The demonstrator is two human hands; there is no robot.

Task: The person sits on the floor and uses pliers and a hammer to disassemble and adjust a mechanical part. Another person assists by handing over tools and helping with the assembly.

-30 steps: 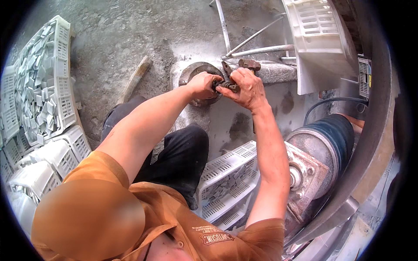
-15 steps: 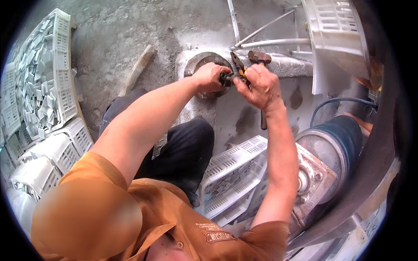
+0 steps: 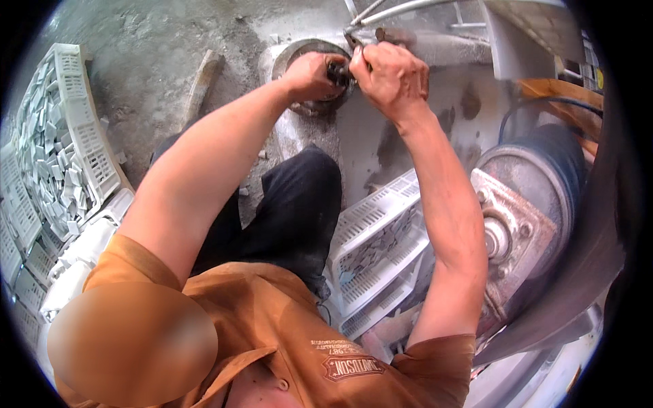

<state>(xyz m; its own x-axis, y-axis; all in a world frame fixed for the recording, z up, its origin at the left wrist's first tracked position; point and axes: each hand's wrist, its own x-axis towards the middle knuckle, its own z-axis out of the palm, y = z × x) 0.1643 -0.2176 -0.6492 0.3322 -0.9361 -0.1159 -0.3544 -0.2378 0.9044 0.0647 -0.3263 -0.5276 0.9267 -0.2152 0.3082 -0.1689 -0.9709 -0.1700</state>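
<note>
My left hand (image 3: 309, 76) is closed around a dark metal part (image 3: 338, 71), whose exact kind I cannot make out. Beneath it lies a round, worn metal disc (image 3: 318, 107) set in a whitish, dust-covered base. My right hand (image 3: 389, 78) is closed on a pair of pliers, close against the dark part. Only the pliers' jaws (image 3: 353, 41) show past my knuckles; the handles are covered by my fingers. Just beyond my right hand is a rusty hammer head (image 3: 396, 36), blurred, its handle mostly hidden. I cannot tell whether the hammer is held too.
On the left, a white plastic crate (image 3: 88, 129) holds many pale flat pieces. More white crates (image 3: 381, 204) stand between my knee and right arm. A blue cylindrical motor (image 3: 544, 177) is on the right. A wooden stick (image 3: 203, 85) lies on the rough floor.
The whole view has shifted, so the hands and disc sit higher in the picture. My right hand has turned over the pliers, covering their yellow handles. Both hands keep their hold.
</note>
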